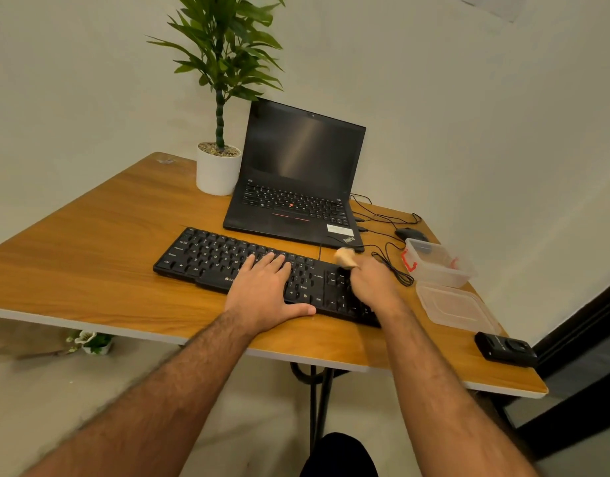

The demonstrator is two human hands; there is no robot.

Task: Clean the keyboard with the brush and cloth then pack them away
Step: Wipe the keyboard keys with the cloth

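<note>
A black keyboard (227, 256) lies across the wooden table (90, 235) in front of a laptop. My left hand (267, 290) rests flat on the middle keys, fingers straight, thumb along the front edge. My right hand (374, 282) is over the keyboard's right end and grips a brush (344, 257) by its pale wooden handle, which sticks up blurred above the fist. The bristles are hidden under my hand. I see no cloth.
An open black laptop (296, 187) and a white potted plant (218, 170) stand behind the keyboard. To the right are a mouse (408, 233) with loose cables, a clear box (437, 263) with red clips, its lid (456, 309), and a small black device (506, 349) near the table edge.
</note>
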